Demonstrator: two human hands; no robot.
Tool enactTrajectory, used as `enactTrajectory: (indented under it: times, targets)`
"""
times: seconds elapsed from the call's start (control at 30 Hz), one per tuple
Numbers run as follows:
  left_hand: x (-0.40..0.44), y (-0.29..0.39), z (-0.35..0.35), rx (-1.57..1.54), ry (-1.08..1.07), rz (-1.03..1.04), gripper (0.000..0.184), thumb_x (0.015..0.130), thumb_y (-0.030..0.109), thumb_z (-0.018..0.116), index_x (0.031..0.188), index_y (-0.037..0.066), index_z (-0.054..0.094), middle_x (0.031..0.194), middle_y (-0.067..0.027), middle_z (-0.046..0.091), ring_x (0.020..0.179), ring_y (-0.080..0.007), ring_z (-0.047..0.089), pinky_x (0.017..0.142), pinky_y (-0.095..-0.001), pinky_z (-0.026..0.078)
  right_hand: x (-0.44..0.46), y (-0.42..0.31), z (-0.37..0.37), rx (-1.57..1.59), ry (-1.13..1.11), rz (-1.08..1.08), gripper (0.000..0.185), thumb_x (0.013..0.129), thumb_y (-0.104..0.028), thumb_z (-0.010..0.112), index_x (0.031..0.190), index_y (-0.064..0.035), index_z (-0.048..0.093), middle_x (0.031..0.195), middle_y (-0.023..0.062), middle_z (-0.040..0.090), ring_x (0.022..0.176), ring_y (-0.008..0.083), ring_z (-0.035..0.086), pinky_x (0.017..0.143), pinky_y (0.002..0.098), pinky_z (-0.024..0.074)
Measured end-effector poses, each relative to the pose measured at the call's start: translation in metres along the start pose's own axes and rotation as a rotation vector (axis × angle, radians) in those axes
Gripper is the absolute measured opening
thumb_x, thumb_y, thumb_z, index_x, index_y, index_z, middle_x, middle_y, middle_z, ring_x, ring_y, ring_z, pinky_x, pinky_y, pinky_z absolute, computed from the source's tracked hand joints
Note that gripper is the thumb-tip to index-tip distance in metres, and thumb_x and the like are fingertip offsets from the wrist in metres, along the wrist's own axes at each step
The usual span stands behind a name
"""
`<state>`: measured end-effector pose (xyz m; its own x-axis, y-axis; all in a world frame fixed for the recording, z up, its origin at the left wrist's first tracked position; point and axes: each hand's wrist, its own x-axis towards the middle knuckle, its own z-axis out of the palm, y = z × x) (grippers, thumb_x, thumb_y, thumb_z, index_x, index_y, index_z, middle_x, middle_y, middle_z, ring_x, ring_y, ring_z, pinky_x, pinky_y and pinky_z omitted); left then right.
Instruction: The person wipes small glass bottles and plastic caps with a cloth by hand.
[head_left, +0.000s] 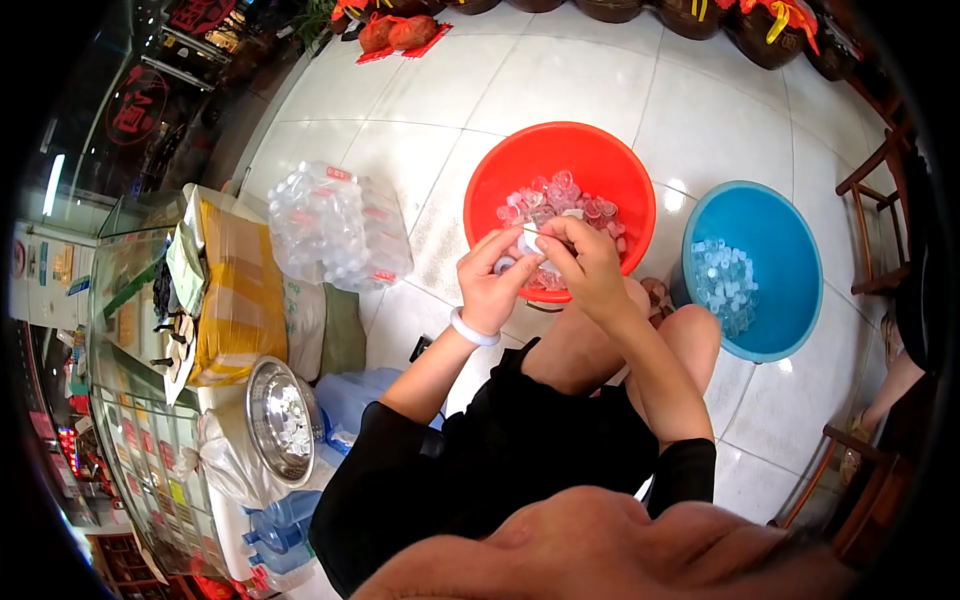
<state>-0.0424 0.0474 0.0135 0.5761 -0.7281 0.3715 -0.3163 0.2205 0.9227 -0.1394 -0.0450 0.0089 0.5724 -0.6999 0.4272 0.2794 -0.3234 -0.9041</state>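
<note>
Over the red basin [480, 190], my two hands meet fingertip to fingertip. Between them is a small white piece [532, 238] that looks like a bottle cap or stopper; its exact kind is too small to make out. My left hand [490, 285], with a white bangle [474, 329] on its wrist, pinches it from the left. From the right, my right hand [588, 262] grips the same piece with bent fingers. Below them, many clear and whitish bottle stoppers [552, 195] lie heaped in the basin.
A blue tub [752, 205] holding similar clear and white pieces [725, 280] stands to the right. At left are shrink-wrapped bottles [340, 225], a taped carton [240, 290] and a steel colander [262, 400] with white pieces. Wooden chairs [880, 200] and a person's leg [892, 392] are far right.
</note>
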Motion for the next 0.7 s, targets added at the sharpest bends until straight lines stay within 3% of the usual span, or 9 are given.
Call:
enactTrajectory:
  times: [0.13, 0.27, 0.47, 0.57, 0.63, 0.7]
  targets:
    - [0.002, -0.002, 0.000, 0.147, -0.020, 0.136, 0.030, 0.067, -0.006, 0.065, 0.096, -0.006, 0.056, 0.067, -0.0058, 0.053, 0.057, -0.0080, 0.050, 0.047, -0.0190, 0.040, -0.001, 0.006, 0.003, -0.135, 0.070, -0.103, 0.010, 0.075, -0.009, 0.058, 0.077, -0.0009, 0.053, 0.066, 0.0136, 0.055, 0.055, 0.0263, 0.054, 0.049, 0.0325, 0.0409]
    - [0.006, -0.005, -0.001, 0.155, -0.018, 0.140, 0.029, 0.066, -0.005, 0.066, 0.094, -0.006, 0.057, 0.066, -0.0068, 0.053, 0.055, -0.0083, 0.050, 0.046, -0.0196, 0.040, 0.002, 0.004, 0.002, -0.178, 0.089, -0.115, 0.010, 0.076, -0.010, 0.058, 0.078, -0.0011, 0.053, 0.066, 0.0132, 0.055, 0.056, 0.0266, 0.054, 0.050, 0.0335, 0.0414]
    - [0.007, 0.003, -0.006, 0.142, -0.063, 0.055, 0.028, 0.068, -0.004, 0.065, 0.095, -0.005, 0.058, 0.067, -0.0057, 0.054, 0.054, -0.0075, 0.050, 0.047, -0.0186, 0.040, 0.007, 0.000, -0.003, -0.098, -0.058, -0.075, 0.010, 0.076, -0.010, 0.057, 0.079, -0.0012, 0.053, 0.068, 0.0148, 0.056, 0.058, 0.0266, 0.055, 0.053, 0.0333, 0.0425]
    - [0.008, -0.001, -0.010, 0.051, -0.013, -0.025, 0.028, 0.069, -0.005, 0.065, 0.096, -0.005, 0.058, 0.070, -0.0052, 0.056, 0.055, -0.0074, 0.050, 0.048, -0.0186, 0.040, 0.004, -0.001, 0.002, -0.076, -0.080, -0.085, 0.010, 0.079, -0.010, 0.055, 0.081, -0.0004, 0.054, 0.066, 0.0111, 0.057, 0.058, 0.0191, 0.055, 0.053, 0.0289, 0.0419]
    - [0.009, 0.007, -0.008, -0.036, -0.009, -0.108, 0.025, 0.072, -0.003, 0.063, 0.097, -0.005, 0.058, 0.071, -0.0054, 0.058, 0.054, -0.0080, 0.051, 0.047, -0.0195, 0.041, -0.002, -0.002, 0.007, 0.287, -0.009, 0.172, 0.012, 0.081, -0.011, 0.053, 0.085, 0.0001, 0.056, 0.066, 0.0045, 0.055, 0.061, 0.0100, 0.052, 0.054, 0.0237, 0.0403]
    - [0.013, 0.010, -0.011, -0.416, -0.065, -0.341, 0.023, 0.077, -0.001, 0.058, 0.099, -0.005, 0.057, 0.073, -0.0067, 0.057, 0.053, -0.0095, 0.050, 0.047, -0.0211, 0.042, -0.001, 0.000, 0.002, 0.281, 0.047, 0.226, 0.012, 0.082, -0.011, 0.053, 0.086, 0.0001, 0.056, 0.069, 0.0020, 0.054, 0.063, 0.0074, 0.049, 0.055, 0.0217, 0.0394]
